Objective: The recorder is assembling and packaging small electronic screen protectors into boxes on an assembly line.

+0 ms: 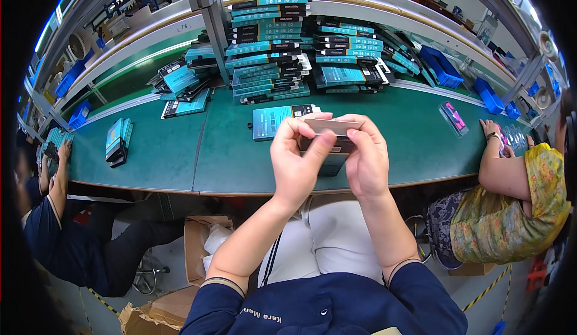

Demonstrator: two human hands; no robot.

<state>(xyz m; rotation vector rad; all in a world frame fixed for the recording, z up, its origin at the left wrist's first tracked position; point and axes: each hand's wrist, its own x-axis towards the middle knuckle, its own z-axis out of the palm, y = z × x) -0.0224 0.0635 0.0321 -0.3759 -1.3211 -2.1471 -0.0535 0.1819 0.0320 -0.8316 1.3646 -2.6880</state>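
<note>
Both my hands grip one thin, dark and teal retail box (333,164) above the table's near edge. Its pale end flap stands up at the top, facing me. My left hand (296,162) closes on the box's left side, with the thumb across the flap. On the other side, my right hand (368,162) has its thumb near the top corner and its fingers behind. Most of the box is hidden by my fingers. A teal box (271,123) lies flat on the table just beyond my left hand.
Tall stacks of teal and black boxes (264,48) stand at the back of the green table (234,167). A smaller pile (180,82) and a few boxes (118,140) lie left. Blue bins (442,67) sit at the back right. People work on both sides; a carton (195,248) stands below.
</note>
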